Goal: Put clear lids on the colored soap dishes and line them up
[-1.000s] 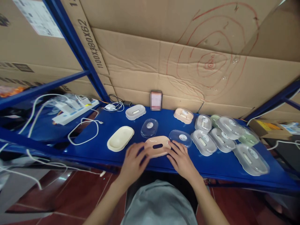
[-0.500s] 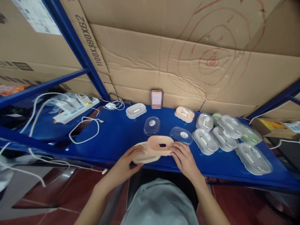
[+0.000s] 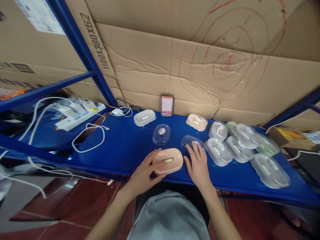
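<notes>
1. The peach dish (image 3: 175,159) is near the front edge of the worktop (image 3: 125,146), its slot filled by a pale strip (image 3: 170,160).
2. It looks like light, stiff plastic, probably smooth enough to slip under a fingertip; the rounded ends seem the best hold, with thumb and fingers across the rim.
3. The left hand (image 3: 142,171) has its left end between thumb and fingers. The right hand (image 3: 198,163) reaches over the clear lid (image 3: 186,141), fingers slightly spread; whether they press on it I cannot tell. That lid looks thin and likely to flex, so its edge suits a gentle pinch.
4. Half a second ago both hands were at the peach piece, offset over a cream tray; now that tray is hidden, and the right hand is at the lid.
</notes>
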`<state>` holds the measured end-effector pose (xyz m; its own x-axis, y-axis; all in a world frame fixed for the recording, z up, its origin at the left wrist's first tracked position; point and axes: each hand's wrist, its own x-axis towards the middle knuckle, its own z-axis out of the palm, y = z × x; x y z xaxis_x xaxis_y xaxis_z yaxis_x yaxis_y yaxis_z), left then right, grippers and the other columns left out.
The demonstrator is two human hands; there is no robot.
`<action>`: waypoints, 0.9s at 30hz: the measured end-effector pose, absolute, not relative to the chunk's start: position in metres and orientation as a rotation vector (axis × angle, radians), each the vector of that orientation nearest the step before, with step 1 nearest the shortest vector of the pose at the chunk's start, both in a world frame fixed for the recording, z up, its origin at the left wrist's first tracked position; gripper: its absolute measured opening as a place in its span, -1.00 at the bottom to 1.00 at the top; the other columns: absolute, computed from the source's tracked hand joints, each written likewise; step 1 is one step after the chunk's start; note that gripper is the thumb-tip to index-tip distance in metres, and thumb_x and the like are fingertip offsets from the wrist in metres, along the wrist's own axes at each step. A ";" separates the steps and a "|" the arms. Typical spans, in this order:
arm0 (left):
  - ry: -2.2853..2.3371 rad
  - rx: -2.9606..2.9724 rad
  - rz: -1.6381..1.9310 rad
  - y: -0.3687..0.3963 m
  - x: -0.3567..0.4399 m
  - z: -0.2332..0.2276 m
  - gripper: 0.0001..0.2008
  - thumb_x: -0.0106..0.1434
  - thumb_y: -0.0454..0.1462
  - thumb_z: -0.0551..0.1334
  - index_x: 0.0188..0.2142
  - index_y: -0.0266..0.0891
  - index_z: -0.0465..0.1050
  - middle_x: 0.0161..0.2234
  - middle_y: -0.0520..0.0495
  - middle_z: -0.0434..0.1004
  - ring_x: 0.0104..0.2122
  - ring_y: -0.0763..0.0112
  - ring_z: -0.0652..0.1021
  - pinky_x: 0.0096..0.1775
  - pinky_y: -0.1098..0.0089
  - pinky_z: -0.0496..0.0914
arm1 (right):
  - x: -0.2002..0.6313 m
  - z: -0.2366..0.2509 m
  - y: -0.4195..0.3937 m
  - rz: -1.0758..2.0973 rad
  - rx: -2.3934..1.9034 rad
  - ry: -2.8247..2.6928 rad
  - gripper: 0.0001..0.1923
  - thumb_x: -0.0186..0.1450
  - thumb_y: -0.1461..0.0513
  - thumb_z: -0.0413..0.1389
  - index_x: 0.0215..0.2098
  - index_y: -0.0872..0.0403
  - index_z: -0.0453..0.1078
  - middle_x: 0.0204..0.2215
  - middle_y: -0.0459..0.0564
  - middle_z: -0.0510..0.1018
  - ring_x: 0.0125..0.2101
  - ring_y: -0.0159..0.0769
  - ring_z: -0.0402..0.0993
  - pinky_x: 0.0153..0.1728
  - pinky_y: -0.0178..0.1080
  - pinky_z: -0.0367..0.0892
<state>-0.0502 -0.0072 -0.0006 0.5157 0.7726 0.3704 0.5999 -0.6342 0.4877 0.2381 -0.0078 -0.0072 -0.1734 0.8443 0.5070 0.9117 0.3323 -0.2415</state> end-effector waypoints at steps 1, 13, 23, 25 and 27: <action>1.181 2.445 0.831 -0.008 -0.049 0.000 -0.51 0.44 -0.22 0.33 0.33 0.05 0.40 0.51 -0.18 0.11 0.46 -0.07 0.28 0.35 -0.11 0.38 | 0.238 -0.010 -0.006 -0.180 -1.614 -1.971 -0.49 0.55 0.20 0.03 0.44 0.10 0.28 0.46 0.22 0.28 0.48 0.21 0.11 0.37 0.35 0.19; 1.173 2.152 0.837 -0.002 -0.050 -0.002 -0.27 0.32 -0.26 0.41 0.38 -0.01 0.17 0.46 -0.19 0.20 0.45 0.04 0.32 0.43 -0.04 0.27 | 0.246 -0.016 -0.005 -0.171 -1.664 -1.840 -0.57 0.59 0.08 0.02 0.35 -0.01 0.40 0.32 0.14 0.50 0.33 0.16 0.34 0.18 0.20 0.36; 1.189 2.004 0.827 0.004 -0.034 -0.004 0.03 0.26 -0.16 0.50 0.53 0.00 -0.06 0.52 -0.24 0.09 0.48 -0.08 0.24 0.43 -0.11 0.25 | 0.227 0.013 -0.023 -0.070 -1.027 -2.398 -0.55 0.56 0.24 0.06 0.39 -0.03 0.34 0.38 0.05 0.44 0.41 -0.09 0.28 0.41 0.14 0.25; 1.159 2.007 0.830 0.005 -0.033 -0.001 -0.02 0.27 -0.15 0.49 0.52 0.01 0.00 0.51 -0.22 0.14 0.47 -0.05 0.27 0.43 -0.06 0.26 | 0.225 0.012 -0.023 -0.112 -1.018 -2.412 -0.55 0.56 0.25 0.06 0.39 -0.01 0.35 0.37 0.05 0.45 0.41 -0.06 0.29 0.40 0.18 0.26; 1.128 2.006 0.819 0.006 -0.032 0.004 -0.04 0.26 -0.16 0.50 0.51 0.03 0.04 0.48 -0.19 0.19 0.46 -0.02 0.30 0.43 -0.03 0.26 | 0.225 0.009 -0.022 -0.161 -1.017 -2.403 -0.54 0.55 0.29 0.06 0.39 -0.01 0.36 0.35 0.05 0.48 0.38 -0.05 0.33 0.38 0.18 0.29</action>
